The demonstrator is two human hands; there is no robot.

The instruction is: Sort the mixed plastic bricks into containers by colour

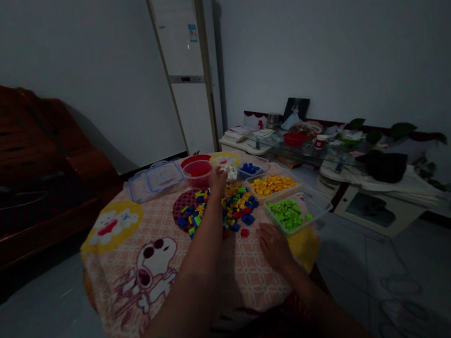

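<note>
My left hand [217,181] is stretched over the far side of a mixed pile of toy building bricks [237,205], in blue, yellow, red and green. Its fingers are drawn together beside a clear tub with red bricks [198,173] and some white bricks [232,172]; what they hold, if anything, is too small to make out. My right hand [272,243] rests on the tablecloth with its fingers apart, next to a clear container of green bricks [289,215]. Behind that one stand a container of yellow bricks [273,184] and one of blue bricks [250,168].
Clear lids with blue rims [156,179] lie at the table's far left. The round table has a patterned cloth [141,285]. A wooden bench [28,173] is on the left, a tall white cabinet-like unit [184,65] behind, and a cluttered glass-topped stand [308,149] on the right.
</note>
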